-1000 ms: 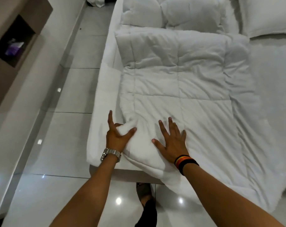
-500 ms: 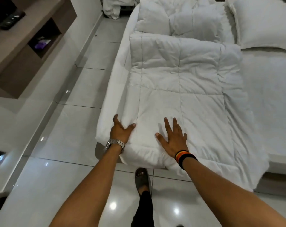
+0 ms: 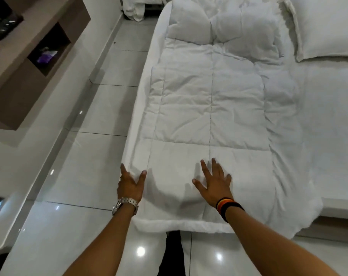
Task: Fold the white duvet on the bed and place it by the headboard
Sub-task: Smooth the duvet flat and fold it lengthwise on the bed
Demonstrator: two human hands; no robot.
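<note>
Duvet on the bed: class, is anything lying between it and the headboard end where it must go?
Yes. Crumpled white bedding sits at the duvet's far end, and a pillow lies to its right. The headboard itself is out of view.

The floor (image 3: 101,160) is laid with large glossy pale tiles, and small bright spots of overhead light are mirrored in it — most sharply near the bottom edge. Along the left side a brown built-in unit (image 3: 19,90) is set above a white ledge (image 3: 7,156); in its open niche (image 3: 47,50) something purple is kept, too blurred to be identified. A heap of white cloth (image 3: 137,6) is seen on the floor at the far end, by the wall.
</note>
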